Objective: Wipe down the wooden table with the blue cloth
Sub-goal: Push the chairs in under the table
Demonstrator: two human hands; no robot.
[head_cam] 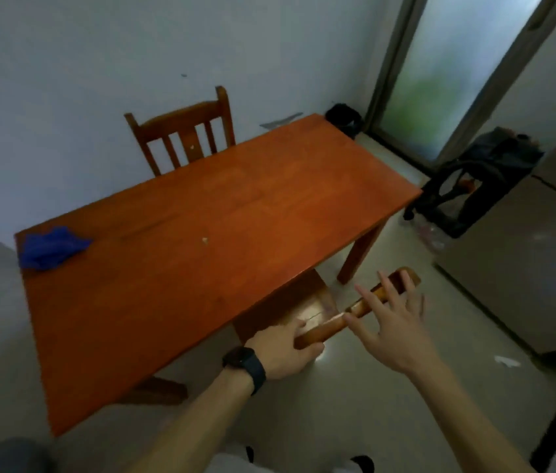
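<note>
The wooden table [222, 213] fills the middle of the view, orange-brown and rectangular. A crumpled blue cloth [52, 248] lies near its far left corner, well away from both hands. A small pale crumb [205, 240] sits near the table's middle. At the near right side, my left hand [283, 351], with a black watch on its wrist, grips the top rail of a wooden chair [365, 308] tucked under the table. My right hand [392, 329] hovers over the same rail with fingers spread, holding nothing.
A second wooden chair [184, 134] stands against the wall behind the table. A black bag [481, 179] rests on the floor beside a tall cabinet [525, 268] at the right. A dark bin [343, 119] sits by the glass door [457, 70].
</note>
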